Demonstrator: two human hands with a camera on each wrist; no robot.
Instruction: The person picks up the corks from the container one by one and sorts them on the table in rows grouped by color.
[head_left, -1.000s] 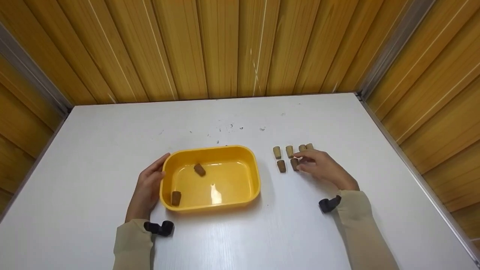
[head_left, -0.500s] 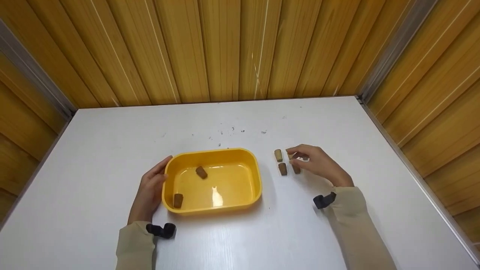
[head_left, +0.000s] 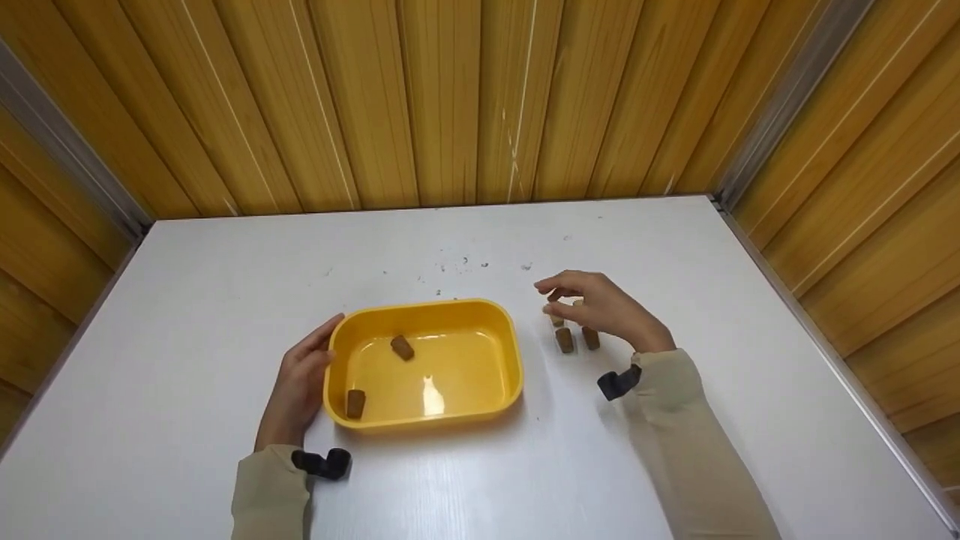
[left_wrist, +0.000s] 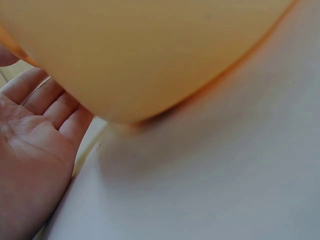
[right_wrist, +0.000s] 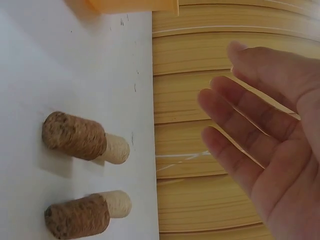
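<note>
My left hand (head_left: 294, 386) holds the left end of a yellow plastic tub (head_left: 427, 421), thumb at the rim and fingers along the outside wall. Inside the tub lie two dark brown tapered corks, one near the back wall (head_left: 402, 347) and another at the front left (head_left: 355, 403). My right hand (head_left: 604, 311) hovers over the corks right of the tub. In the right wrist view its fingers are spread with nothing between them. Two brown corks (right_wrist: 75, 135) stand nearer than two pale corks (right_wrist: 117, 149) there. In the head view the hand partly covers the pale ones.
A white table (head_left: 465, 480) carries everything, with small dark marks (head_left: 465, 260) behind the tub. Wood-patterned panels (head_left: 442, 105) rise at the back and both sides. A black wrist camera (head_left: 619, 384) sits on each sleeve.
My right hand has moved left and away across the corks, from the right side of the group to above the left pale cork. The left hand and tub stay in place.
</note>
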